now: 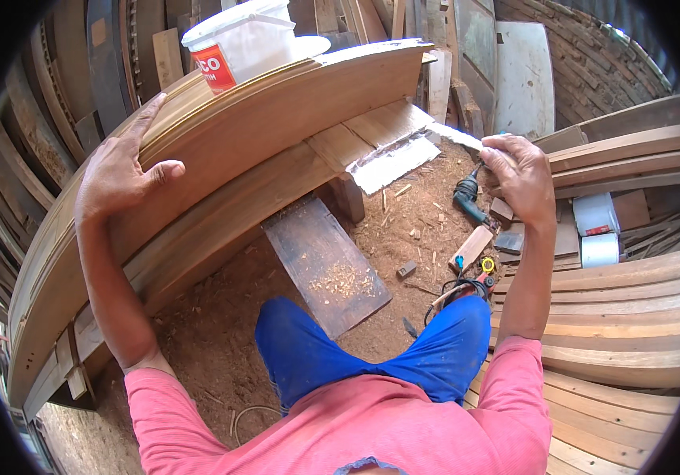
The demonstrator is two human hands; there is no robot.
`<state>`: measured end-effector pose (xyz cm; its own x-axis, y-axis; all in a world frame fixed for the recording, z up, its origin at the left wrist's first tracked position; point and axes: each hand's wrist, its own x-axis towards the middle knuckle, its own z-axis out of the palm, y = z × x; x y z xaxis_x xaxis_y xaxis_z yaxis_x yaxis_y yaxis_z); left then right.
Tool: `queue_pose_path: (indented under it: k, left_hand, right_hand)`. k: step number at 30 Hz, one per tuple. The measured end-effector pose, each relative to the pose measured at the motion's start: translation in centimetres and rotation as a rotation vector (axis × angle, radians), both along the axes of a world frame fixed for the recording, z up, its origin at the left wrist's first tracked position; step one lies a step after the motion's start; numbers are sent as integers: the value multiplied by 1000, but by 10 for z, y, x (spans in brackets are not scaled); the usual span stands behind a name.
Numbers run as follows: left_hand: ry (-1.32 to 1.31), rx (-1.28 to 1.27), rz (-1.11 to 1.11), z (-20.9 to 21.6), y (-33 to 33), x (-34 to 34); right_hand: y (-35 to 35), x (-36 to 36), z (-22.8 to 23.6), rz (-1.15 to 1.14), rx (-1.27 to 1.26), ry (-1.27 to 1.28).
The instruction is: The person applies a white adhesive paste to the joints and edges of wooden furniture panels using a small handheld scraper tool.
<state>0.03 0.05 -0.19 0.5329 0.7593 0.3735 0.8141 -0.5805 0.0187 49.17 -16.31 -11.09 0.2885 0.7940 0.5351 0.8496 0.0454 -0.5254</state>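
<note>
My left hand (122,170) lies with fingers stretched and thumb apart on the top edge of a long wooden board (276,111) standing on its side. That board leans against more boards stacked behind it. My right hand (520,174) is raised on the right, thumb and fingers pinched on the end of a thin pale strip (457,136). The strip runs left toward the bright, sunlit end of a wooden bench (292,176); its material is washed out by glare. A white plastic bucket (249,51) with a red label stands on the stacked boards, beyond my left hand.
A dark plank (328,269) with shavings slopes from the bench. On the sawdust-covered floor lie a green power tool (466,192), a black cable (460,286), a tape measure (488,265) and wood offcuts. Stacked timber (617,317) lines the right side, with white containers (598,229) nearby.
</note>
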Motion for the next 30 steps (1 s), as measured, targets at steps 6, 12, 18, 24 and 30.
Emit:
queue_pose_path:
  k: [6, 12, 18, 24, 30]
  left_hand:
    - [-18, -26, 2, -2, 1, 2]
    - [-33, -27, -19, -5, 4, -3]
    - [136, -48, 107, 4, -1, 5]
    - [246, -148, 211, 24, -16, 12]
    - [168, -89, 134, 8, -13, 1]
  right_hand:
    - [-12, -7, -31, 136, -45, 106]
    - [-26, -8, -46, 363, -29, 534]
    - [-9, -48, 31, 285, 214, 317]
    - [101, -102, 172, 480, 314, -187]
    - [250, -180, 229, 163, -49, -660]
